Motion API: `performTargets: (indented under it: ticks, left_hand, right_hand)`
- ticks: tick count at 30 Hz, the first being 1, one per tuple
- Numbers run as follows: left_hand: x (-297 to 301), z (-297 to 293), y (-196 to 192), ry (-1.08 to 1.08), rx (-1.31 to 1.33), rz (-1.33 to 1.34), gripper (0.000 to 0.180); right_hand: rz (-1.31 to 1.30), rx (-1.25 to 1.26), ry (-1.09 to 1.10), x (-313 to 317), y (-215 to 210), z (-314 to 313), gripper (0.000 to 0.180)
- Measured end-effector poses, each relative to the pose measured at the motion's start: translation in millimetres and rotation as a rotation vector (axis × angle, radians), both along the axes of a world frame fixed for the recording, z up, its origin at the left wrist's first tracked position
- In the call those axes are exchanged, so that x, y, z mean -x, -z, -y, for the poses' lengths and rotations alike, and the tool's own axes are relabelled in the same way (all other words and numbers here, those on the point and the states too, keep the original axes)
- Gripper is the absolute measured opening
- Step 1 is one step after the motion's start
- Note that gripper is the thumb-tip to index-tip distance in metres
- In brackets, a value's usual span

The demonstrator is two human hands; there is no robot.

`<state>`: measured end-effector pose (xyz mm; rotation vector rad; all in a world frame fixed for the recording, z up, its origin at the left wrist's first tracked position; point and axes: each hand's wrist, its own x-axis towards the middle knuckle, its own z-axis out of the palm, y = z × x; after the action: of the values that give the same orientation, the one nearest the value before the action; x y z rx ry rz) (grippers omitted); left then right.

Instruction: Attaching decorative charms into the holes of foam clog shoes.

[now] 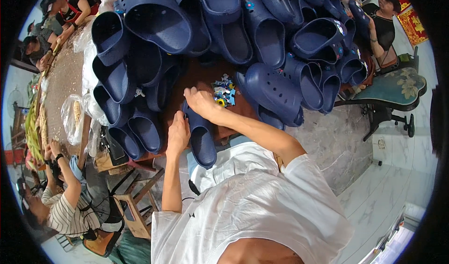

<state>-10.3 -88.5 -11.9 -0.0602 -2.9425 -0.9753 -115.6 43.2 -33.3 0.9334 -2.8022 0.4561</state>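
A navy foam clog (202,144) lies at the table's near edge, its heel toward me. My left hand (178,134) is closed on the clog's left side near the toe. Over the toe, my right hand (204,104) has its fingers bent and pinched together; whatever they hold is hidden. Just right of that hand is a small heap of colourful shoe charms (225,91) on the brown tabletop (192,74).
Navy clogs are piled around the work spot, with a large clog (159,23) at the far left and another clog (276,93) at the right. A padded chair (397,90) stands right. Several people work around a corn-strewn table (65,84) at left.
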Motion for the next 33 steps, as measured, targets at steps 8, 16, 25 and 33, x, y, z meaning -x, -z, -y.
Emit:
performTargets:
  ticks: [8,16,25,33]
  left_hand:
    - [-0.6,-2.7,-3.0,0.026,0.039,-0.053,0.01]
    - [-1.2,-3.7,-1.1,0.002,0.008,-0.066,0.015]
    - [-5.6,-6.5,3.3,-0.061,-0.067,-0.083,0.016]
    - [-22.1,3.3,12.8,-0.181,-0.495,0.064,0.034]
  right_hand:
    - [0.171,0.351,0.196,7.7,4.9,-28.2,0.019]
    - [0.102,0.132,0.326,8.9,27.6,-79.5,0.03]
    - [0.268,0.352,0.089,-82.2,-33.5,-65.9,0.069]
    - [0.393,0.328,0.111,-103.8,-5.8,-55.8,0.069]
